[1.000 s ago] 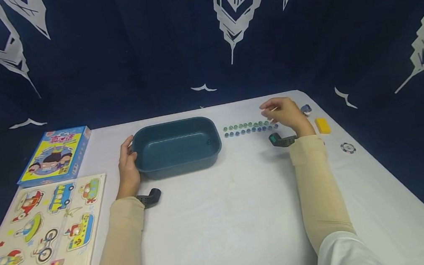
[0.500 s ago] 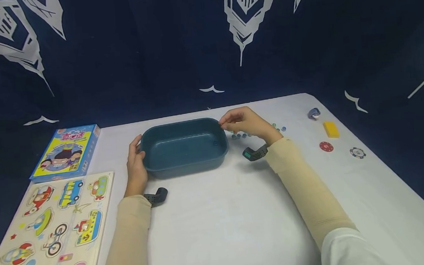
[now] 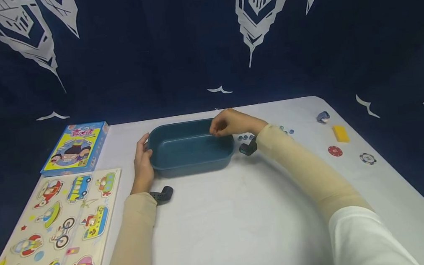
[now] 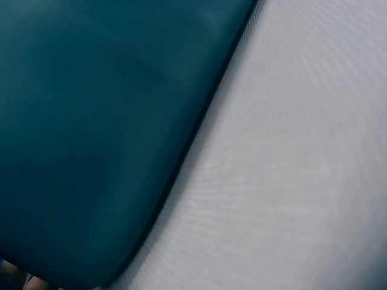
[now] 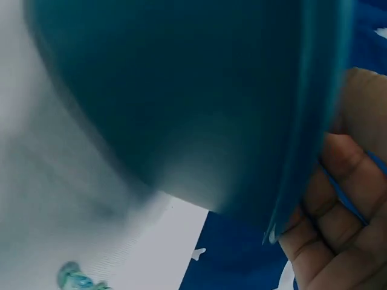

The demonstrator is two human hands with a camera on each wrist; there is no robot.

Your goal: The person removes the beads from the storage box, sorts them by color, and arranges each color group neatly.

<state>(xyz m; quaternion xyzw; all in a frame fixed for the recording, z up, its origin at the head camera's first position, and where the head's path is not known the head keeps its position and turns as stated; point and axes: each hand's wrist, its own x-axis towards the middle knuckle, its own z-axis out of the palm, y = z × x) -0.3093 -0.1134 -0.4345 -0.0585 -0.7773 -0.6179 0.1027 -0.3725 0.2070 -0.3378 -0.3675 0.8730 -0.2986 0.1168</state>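
Observation:
A dark teal oval plastic tub [image 3: 192,167] stands toward the back of the white table. My left hand [image 3: 143,168] holds its left end, fingers along the outer wall and thumb at the near side. In the left wrist view the tub's wall [image 4: 109,121] fills the left half. My right hand [image 3: 232,123] reaches over the tub's right rim, its curled fingertips just inside. In the right wrist view, the tub's rim hides the fingertips of the right hand [image 5: 344,211], so I cannot tell whether they pinch anything. Glass marbles [image 3: 245,137] lie right of the tub, partly hidden by the right wrist.
A blue and yellow game box [image 3: 74,148] and a wooden vehicle puzzle board [image 3: 73,229] lie on the left. At the right are a yellow block [image 3: 341,134], a red chip [image 3: 335,151], a black and white chip [image 3: 368,159] and a small blue-grey object [image 3: 323,117].
My right hand has swung left from over the far end of the marble rows to inside the tub's right end. The left hand stays on the tub. The whole view has shifted slightly.

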